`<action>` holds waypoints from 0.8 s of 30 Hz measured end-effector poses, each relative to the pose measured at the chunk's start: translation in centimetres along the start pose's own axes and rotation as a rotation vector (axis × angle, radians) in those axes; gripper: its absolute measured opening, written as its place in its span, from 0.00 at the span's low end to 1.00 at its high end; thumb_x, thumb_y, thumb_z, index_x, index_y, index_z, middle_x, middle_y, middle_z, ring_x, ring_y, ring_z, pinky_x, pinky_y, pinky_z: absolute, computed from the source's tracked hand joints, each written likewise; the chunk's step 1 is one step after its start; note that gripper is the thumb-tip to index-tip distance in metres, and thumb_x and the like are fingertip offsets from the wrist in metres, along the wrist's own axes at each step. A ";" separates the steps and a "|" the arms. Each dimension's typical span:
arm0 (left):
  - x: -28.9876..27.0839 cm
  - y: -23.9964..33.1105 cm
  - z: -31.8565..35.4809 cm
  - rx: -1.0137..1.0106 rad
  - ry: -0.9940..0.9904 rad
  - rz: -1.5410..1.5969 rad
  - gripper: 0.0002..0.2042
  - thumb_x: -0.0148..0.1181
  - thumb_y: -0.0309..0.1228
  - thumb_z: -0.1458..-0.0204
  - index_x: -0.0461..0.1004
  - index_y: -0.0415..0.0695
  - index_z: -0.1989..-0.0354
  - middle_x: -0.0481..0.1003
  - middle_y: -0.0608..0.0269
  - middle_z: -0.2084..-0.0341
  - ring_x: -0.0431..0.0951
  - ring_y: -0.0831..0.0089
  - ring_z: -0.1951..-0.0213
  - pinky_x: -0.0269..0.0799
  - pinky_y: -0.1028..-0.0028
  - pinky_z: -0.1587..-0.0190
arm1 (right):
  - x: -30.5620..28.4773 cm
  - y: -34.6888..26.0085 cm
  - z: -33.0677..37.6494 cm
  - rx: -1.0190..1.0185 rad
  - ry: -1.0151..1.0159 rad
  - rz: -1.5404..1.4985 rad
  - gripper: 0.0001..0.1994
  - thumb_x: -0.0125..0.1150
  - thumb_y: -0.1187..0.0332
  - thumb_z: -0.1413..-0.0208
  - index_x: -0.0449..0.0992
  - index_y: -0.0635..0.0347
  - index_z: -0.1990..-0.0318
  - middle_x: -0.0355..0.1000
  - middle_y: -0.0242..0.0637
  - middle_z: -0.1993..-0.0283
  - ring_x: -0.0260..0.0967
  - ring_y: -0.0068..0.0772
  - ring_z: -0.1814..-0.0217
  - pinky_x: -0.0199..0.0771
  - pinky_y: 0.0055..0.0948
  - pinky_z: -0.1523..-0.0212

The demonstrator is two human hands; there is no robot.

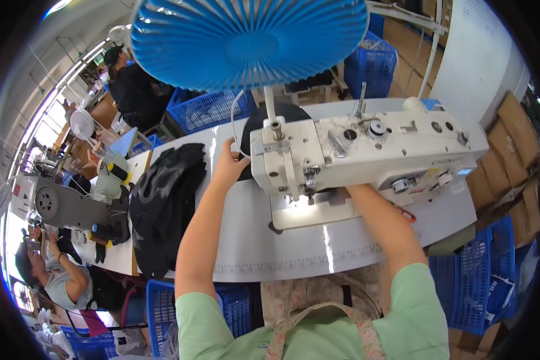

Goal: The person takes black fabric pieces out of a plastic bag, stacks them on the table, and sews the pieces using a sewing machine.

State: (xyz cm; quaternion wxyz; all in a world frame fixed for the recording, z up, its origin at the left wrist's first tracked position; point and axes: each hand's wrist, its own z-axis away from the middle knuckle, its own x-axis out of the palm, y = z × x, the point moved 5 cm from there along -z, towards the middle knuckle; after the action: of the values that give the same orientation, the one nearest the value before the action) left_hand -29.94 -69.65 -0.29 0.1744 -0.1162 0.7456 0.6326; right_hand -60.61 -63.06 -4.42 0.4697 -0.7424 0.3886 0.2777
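A white sewing machine (366, 150) stands on the pale table, its lamp lighting the needle plate (303, 210). Behind and to the left of the machine head lies a black fabric piece (288, 113). My left hand (227, 163) is at its left edge, with the fingers closed on the cloth. My right arm reaches beneath the machine's arm from the front. Only the back part of my right hand (359, 191) shows there; its fingers are hidden by the machine. A stack of black cut pieces (165, 207) lies left of my left forearm.
A large blue fan guard (252, 45) rises over the machine. Small red-handled snips (407, 213) rest at its right front. Blue crates (203, 111) stand behind the table, another crate (474, 276) at the right. Two people sit at the left, near a grey sewing machine (66, 203).
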 end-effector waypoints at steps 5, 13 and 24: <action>-1.0 -1.1 5.9 -0.090 -0.471 -0.211 0.38 0.71 0.34 0.61 0.58 0.43 0.39 0.75 0.56 0.65 0.76 0.71 0.63 0.72 0.72 0.61 | 0.2 3.5 4.2 0.004 0.008 -0.039 0.15 0.50 0.64 0.46 0.73 0.57 0.52 0.73 0.43 0.57 0.71 0.46 0.55 0.70 0.39 0.53; 0.4 3.1 13.2 0.455 -0.640 -0.985 0.41 0.67 0.34 0.62 0.55 0.44 0.36 0.56 0.34 0.40 0.58 0.48 0.38 0.53 0.57 0.36 | -4.1 -4.5 7.3 -0.219 -0.539 0.176 0.22 0.55 0.64 0.49 0.70 0.46 0.43 0.69 0.41 0.48 0.68 0.44 0.49 0.69 0.40 0.51; 5.1 3.4 16.9 1.196 -0.713 -0.966 0.25 0.50 0.29 0.54 0.65 0.44 0.42 0.67 0.59 0.45 0.65 0.61 0.42 0.60 0.63 0.39 | -3.5 -7.3 10.3 -0.929 -0.055 0.349 0.18 0.59 0.65 0.61 0.76 0.50 0.57 0.70 0.28 0.54 0.66 0.31 0.46 0.69 0.32 0.50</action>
State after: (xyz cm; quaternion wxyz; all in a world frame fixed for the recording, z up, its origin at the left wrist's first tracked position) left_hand -33.98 -52.21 -1.66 0.6825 -0.1038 0.7234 -0.0136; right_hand -56.87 -50.67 -2.33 0.0461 -0.7896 0.3296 0.5156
